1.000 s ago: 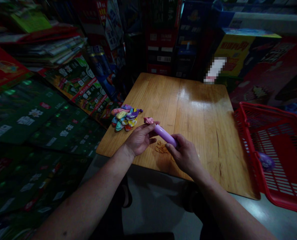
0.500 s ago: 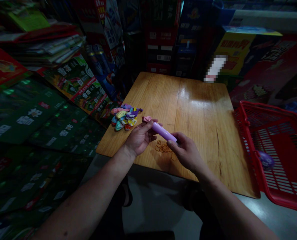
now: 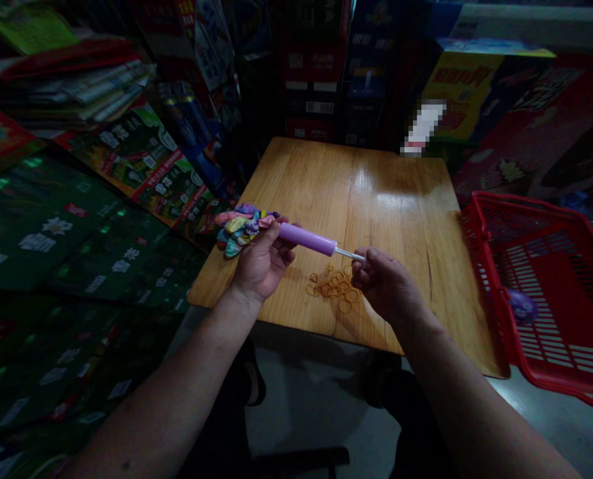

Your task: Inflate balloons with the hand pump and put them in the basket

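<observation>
A purple balloon pump [image 3: 309,239] is held level above the wooden table [image 3: 396,226]. My left hand [image 3: 262,261] is closed around its left end, where a pink balloon [image 3: 267,222] sits between thumb and fingers. My right hand [image 3: 383,279] grips the end of the thin pale rod, which is drawn out of the pump's right end; its handle is hidden in the fingers. Below lie several orange rubber bands [image 3: 333,285] in a loose heap. Just beyond my left hand rests a pile of colourful uninflated balloons [image 3: 236,229].
A red plastic basket [image 3: 506,336] stands at the right of the table with a purple inflated balloon [image 3: 522,307] in it. Stacked green cartons [image 3: 51,226] crowd the left side. More boxes [image 3: 313,73] line the back.
My right hand has pulled away to the right, drawing the rod out of the pump. The left hand and pump have shifted left, and the pump lies more level.
</observation>
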A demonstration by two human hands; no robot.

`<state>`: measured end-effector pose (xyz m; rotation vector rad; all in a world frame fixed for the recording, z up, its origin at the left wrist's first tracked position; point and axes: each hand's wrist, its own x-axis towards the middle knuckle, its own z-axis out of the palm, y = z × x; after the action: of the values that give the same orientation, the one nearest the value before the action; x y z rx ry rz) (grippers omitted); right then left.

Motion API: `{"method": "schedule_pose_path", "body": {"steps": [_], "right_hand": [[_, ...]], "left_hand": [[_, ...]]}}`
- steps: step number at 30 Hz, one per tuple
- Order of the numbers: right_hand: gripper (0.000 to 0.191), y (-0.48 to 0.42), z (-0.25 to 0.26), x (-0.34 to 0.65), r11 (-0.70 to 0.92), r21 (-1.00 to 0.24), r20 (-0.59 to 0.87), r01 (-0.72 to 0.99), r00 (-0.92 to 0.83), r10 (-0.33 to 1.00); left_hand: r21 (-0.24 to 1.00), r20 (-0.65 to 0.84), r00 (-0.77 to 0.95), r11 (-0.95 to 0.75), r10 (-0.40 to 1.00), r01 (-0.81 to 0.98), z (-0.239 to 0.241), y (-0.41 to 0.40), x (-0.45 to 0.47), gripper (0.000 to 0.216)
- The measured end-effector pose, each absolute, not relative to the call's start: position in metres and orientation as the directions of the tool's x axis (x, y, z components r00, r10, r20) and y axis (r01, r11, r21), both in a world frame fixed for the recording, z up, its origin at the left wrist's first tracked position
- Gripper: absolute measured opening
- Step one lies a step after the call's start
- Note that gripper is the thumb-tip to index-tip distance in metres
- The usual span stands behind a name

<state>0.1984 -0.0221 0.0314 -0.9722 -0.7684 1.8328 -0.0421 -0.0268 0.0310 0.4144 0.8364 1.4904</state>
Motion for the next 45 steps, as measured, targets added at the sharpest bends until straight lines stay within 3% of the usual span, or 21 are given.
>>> {"method": "schedule_pose_path", "body": {"steps": [5,11,17,28,37,45], "right_hand": [[0.022,-0.013,0.031,0.212,-0.474,-0.626,-0.327,-0.619,-0.342,0.881],[0.017,-0.018,0.029,0.205,-0.584,-0.499,-0.329,-0.641,-0.483,0.811],[0.027,-0.028,0.029,0.195,-0.613,-0.489,-0.308,-0.621,-0.535,0.787],[0.014,-0.014,0.037,0.210,-0.540,-0.432,-0.301,-0.723,-0.449,0.841],[0.020,-0.027,0.031,0.202,-0.634,-0.393,-0.281,-0.666,-0.570,0.772],[0.015,-0.020,0.039,0.208,-0.587,-0.416,-0.274,-0.695,-0.519,0.809]], "left_hand": [[0.710,-0.182,-0.143,0.030,0.973,-0.704,0.032,-0.024,-0.052,0.025],[0.698,-0.171,-0.017,0.109,0.985,-0.707,0.030,-0.034,-0.046,0.027],[0.659,-0.188,0.073,0.180,0.980,-0.730,0.025,-0.042,-0.030,0.028],[0.695,-0.147,-0.078,0.047,0.986,-0.717,0.033,-0.031,-0.051,0.027],[0.686,-0.210,0.026,0.166,0.977,-0.708,0.030,-0.046,-0.031,0.032],[0.710,-0.175,-0.049,0.091,0.983,-0.698,0.037,-0.039,-0.045,0.029]]}}
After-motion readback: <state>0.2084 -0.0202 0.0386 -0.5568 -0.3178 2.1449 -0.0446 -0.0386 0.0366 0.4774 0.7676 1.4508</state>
